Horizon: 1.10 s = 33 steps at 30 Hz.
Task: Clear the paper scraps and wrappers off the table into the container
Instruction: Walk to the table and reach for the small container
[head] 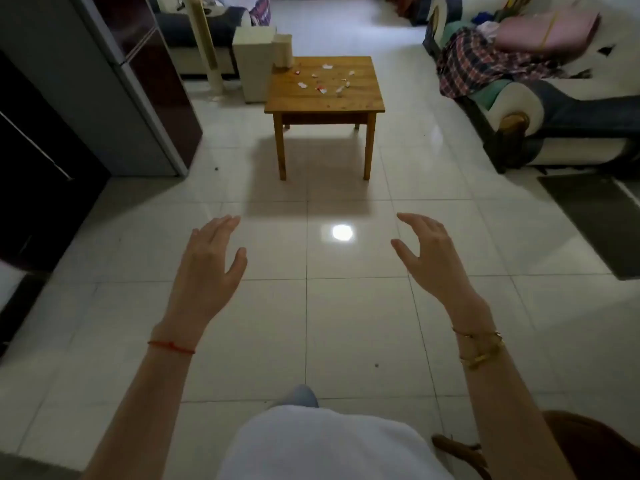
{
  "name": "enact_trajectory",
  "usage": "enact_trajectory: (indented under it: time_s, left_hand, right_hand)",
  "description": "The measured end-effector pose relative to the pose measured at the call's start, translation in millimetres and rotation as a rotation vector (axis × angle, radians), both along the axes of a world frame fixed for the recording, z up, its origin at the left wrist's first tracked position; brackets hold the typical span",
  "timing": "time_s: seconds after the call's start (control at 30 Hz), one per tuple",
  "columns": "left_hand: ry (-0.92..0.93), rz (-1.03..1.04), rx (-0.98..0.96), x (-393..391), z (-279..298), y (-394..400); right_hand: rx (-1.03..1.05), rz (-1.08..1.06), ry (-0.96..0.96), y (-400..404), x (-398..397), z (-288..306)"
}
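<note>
Fingers of left hand straight and loose, thumb spread, gripping nothing. Fingers of right hand slightly bent, spread, also empty. Both hands raised over floor, well apart from each other, palms facing inward. Red string on left wrist; gold bracelets on right wrist.

Desk far ahead, centre of scene, small, square, wooden, four legs, well apart from hands. Scraps scattered over far and middle part of desk top: white bits, several with red, too small to tell paper from wrapper. Container pale, upright, at far left corner of desk. White box on floor just left of desk, touching or nearly touching container; cannot tell which.

Fridge left, grey side, dark red doors. Dark cabinet near left. Pale post far left of box. Sofa right, with plaid cloth and pink cushion on top. Dark mat on floor at right. Bright light spot reflected on tiles between hands. White shirt at near edge, brown chair near right.
</note>
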<state>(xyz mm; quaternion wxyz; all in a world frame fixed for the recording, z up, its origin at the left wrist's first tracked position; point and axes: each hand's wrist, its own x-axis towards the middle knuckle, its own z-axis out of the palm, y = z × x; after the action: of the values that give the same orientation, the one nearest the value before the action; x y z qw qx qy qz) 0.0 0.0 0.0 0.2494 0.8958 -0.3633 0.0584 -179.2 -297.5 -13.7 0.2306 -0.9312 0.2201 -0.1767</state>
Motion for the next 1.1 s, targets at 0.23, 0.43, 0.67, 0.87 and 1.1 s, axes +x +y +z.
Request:
enact_trajectory:
  time_s: [0.23,0.43,0.67,0.87,1.1]
  left_hand:
    - [0.051,0.035,0.002,25,-15,-29]
    - [0.080,0.030,0.010,93,-32,-79]
    - [0.099,0.015,0.008,218,-27,-151]
    - [0.110,-0.022,0.030,326,-21,-217]
    - [0.148,-0.060,0.065,434,-25,-305]
  right_hand:
    - [0.042,0.000,0.064,-27,28,-15]
    - [0.059,-0.025,0.094,-73,93,-32]
    - [0.083,-0.028,0.110,-142,221,-31]
    - [0.080,-0.056,0.076,-200,330,-22]
    - [0.088,-0.099,0.087,-274,428,-31]
